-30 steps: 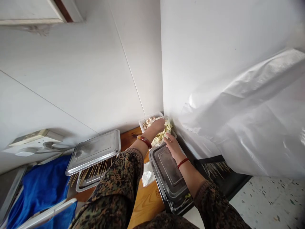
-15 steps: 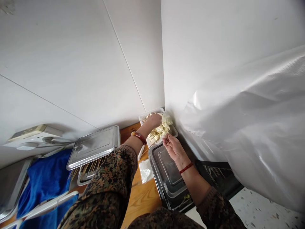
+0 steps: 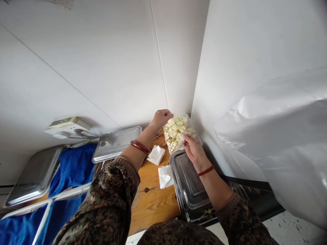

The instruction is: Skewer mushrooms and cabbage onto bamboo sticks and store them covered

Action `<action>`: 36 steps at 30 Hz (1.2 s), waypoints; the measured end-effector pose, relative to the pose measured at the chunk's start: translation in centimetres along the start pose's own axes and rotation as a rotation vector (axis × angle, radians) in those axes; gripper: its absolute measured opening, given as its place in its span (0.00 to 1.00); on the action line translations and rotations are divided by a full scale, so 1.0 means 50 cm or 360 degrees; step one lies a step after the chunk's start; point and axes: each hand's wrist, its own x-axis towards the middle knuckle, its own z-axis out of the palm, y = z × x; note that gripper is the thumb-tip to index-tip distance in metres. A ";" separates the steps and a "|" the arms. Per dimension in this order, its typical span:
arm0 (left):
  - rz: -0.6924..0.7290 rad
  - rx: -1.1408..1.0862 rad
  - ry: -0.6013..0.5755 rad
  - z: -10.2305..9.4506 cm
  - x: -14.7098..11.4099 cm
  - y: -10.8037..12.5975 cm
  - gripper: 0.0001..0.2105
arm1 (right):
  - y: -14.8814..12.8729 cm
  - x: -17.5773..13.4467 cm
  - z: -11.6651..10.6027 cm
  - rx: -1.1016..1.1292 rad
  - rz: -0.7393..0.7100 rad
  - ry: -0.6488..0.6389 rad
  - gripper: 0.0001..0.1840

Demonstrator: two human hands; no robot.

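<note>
A white plastic tub (image 3: pixel 199 136) in the corner holds pale, leafy vegetable pieces (image 3: pixel 176 127) on thin wooden skewers (image 3: pixel 166 139). Thin clear plastic film (image 3: pixel 183 117) seems to lie over them. My left hand (image 3: pixel 162 118) is closed in a pinch at the tub's far left edge, apparently on the film. At the near right side my right hand (image 3: pixel 193 149) also pinches, with a bit of clear film showing at its fingertips. The exact grip of the left fingertips is too small to make out clearly.
Dark trays with a clear lid (image 3: pixel 190 177) stand below my right forearm. Two white packets (image 3: pixel 156 154) lie on the wooden table (image 3: pixel 153 204). To the left are a metal tray (image 3: pixel 116 143), blue cloths (image 3: pixel 74 168) and a wall socket (image 3: pixel 68 127). Plastic sheeting (image 3: pixel 276 136) hangs at right.
My left hand has moved left from above the food to the tub's edge, uncovering the pale pieces. My right fingers have closed into a pinch. The whole view has shifted.
</note>
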 end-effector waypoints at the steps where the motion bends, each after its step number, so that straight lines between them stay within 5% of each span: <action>1: -0.0005 -0.0036 0.0034 -0.014 -0.008 0.009 0.09 | -0.008 -0.004 0.006 -0.0007 -0.0036 -0.0019 0.10; 11: -0.0073 -0.0357 0.0363 -0.194 -0.191 0.059 0.07 | -0.046 -0.102 0.083 -0.0049 -0.0175 -0.0363 0.05; 20: -0.0519 -0.0521 0.0458 -0.305 -0.457 -0.010 0.08 | 0.040 -0.239 0.155 -0.0072 0.0174 -0.0639 0.06; 28: -0.0807 -0.0720 0.0666 -0.316 -0.673 -0.108 0.12 | 0.174 -0.293 0.155 -0.0365 0.0351 -0.0685 0.08; 36: -0.0766 -0.1093 0.0738 -0.253 -0.816 -0.220 0.13 | 0.279 -0.320 0.088 -0.0907 0.0262 -0.0668 0.10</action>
